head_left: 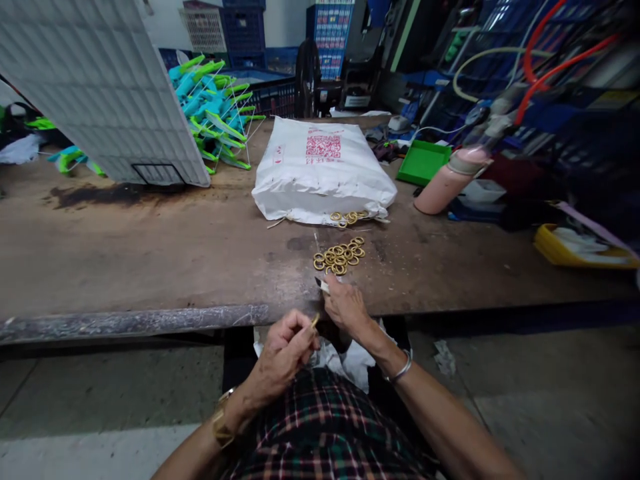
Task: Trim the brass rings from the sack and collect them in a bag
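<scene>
My left hand (pixel 287 347) pinches a small brass-coloured ring (pixel 315 320) just in front of the table's front edge. To its right, my right hand (pixel 346 305) is closed on a small knife (pixel 322 285) with a pale handle and a dark tip pointing up and left. Just beyond the knife tip, a loose pile of several brass rings (pixel 340 257) lies on the wooden table (pixel 225 260). A few more rings (pixel 351 217) rest against the near edge of a white sack (pixel 320 160) with red print.
Green and turquoise plastic parts (pixel 215 113) are heaped behind a ribbed panel (pixel 115 87) at the left. A green tray (pixel 424 162), a pink bottle (pixel 447 183) and a yellow basket (pixel 575 252) stand at the right. Red hoses hang above.
</scene>
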{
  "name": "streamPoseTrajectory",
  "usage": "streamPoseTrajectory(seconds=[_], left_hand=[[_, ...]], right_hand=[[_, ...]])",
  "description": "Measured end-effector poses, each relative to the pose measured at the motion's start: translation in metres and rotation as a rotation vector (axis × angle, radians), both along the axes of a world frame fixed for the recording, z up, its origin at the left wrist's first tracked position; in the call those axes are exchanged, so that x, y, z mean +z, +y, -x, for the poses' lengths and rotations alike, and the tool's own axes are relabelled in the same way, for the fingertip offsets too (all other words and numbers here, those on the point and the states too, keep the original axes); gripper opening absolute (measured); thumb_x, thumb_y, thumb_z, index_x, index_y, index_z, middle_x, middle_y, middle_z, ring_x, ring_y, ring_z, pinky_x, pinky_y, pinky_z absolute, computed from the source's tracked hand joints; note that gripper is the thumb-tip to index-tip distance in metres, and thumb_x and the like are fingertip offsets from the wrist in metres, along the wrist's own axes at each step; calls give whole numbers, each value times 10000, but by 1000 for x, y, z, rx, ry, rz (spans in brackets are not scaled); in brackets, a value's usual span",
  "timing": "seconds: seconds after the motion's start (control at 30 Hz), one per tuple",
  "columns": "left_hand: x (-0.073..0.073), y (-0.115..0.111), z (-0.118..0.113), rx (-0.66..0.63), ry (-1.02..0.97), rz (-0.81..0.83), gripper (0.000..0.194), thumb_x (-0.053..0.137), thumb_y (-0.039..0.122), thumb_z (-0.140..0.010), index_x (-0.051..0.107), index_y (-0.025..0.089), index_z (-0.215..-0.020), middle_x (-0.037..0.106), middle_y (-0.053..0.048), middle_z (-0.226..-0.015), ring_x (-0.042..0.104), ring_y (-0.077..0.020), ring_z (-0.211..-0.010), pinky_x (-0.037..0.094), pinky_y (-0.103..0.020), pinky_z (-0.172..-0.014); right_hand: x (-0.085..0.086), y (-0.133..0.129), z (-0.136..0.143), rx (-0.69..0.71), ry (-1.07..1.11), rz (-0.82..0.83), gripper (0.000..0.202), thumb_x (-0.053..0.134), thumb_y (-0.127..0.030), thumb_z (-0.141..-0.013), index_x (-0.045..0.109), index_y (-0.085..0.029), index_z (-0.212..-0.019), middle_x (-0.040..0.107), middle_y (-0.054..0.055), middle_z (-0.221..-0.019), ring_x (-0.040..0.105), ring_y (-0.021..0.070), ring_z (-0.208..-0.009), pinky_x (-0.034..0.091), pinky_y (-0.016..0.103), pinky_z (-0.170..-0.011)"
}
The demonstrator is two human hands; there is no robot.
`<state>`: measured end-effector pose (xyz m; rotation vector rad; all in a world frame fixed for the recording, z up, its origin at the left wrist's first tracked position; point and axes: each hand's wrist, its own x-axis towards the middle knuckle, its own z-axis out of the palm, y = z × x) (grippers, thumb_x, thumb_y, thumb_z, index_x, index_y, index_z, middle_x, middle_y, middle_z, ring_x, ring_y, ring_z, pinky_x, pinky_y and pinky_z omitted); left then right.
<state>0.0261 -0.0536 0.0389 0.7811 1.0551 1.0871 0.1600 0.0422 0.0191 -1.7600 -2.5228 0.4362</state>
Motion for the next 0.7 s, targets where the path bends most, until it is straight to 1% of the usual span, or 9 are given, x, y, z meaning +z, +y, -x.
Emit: streamPoseTrajectory(seconds=[0.1,0.17,0.23,0.3,0.4,0.43,0.57,0.63,0.7], left_hand=[[-1,5,1,29,-141,77,322,567,466,-773,551,147,-737,400,54,-470,289,-38,-382,214,-171,-364],[-6,9,3,67,-195,105,303,578,437,-771,560,135,-749,481,21,-545,335,-38,-404,244,-167,-362],[-10,12,5,95,-257,118,260,601,393,-761,539,142,-736,569,-22,-681,397,-44,-440,266,-162,-360],[-11,13,7,110,-335,155,209,633,336,-738,530,158,-776,595,-29,-758,444,-55,-471,281,-156,-359],[-13,13,9,105,-456,243,251,671,268,-699,552,165,-894,580,-9,-727,484,-67,-507,306,-143,-370],[-15,13,10,109,-493,267,258,681,256,-688,561,153,-892,572,-7,-713,495,-67,-520,320,-141,-379],[-22,15,12,166,-593,343,214,707,253,-664,549,119,-717,580,-21,-703,546,-80,-585,385,-140,-425],[-24,18,12,184,-574,350,220,714,250,-659,535,126,-693,597,-29,-716,575,-101,-620,406,-146,-430],[-25,21,12,187,-524,325,224,719,244,-655,532,134,-707,605,-27,-718,592,-115,-638,425,-154,-431]], right_hand=[[-4,12,-8,-76,8,-102,239,389,-190,-830,513,-191,-1035,663,65,-840,583,176,-700,254,270,-575],[-8,17,-11,-85,0,-137,217,396,-229,-853,508,-197,-1035,663,68,-887,591,179,-731,261,266,-580],[-12,20,-11,-85,-29,-150,206,391,-259,-869,508,-204,-1029,660,69,-914,595,182,-746,268,262,-581],[-15,22,-10,-94,-68,-145,204,381,-248,-874,505,-208,-1031,656,71,-909,599,183,-744,280,260,-585],[-16,23,-6,-115,-106,-150,231,361,-174,-858,505,-198,-1038,648,82,-911,603,187,-741,301,265,-591],[-16,23,-5,-119,-115,-154,244,351,-152,-852,509,-191,-1034,646,89,-916,605,189,-739,306,269,-589],[-17,25,-6,-108,-104,-153,257,329,-128,-843,524,-168,-1006,644,110,-903,601,192,-715,311,274,-582],[-18,26,-9,-98,-39,-144,243,351,-133,-831,527,-168,-994,644,101,-866,591,185,-706,310,268,-585],[-18,26,-11,-103,105,-117,207,376,-155,-820,532,-170,-956,634,83,-822,570,175,-696,313,259,-589]])
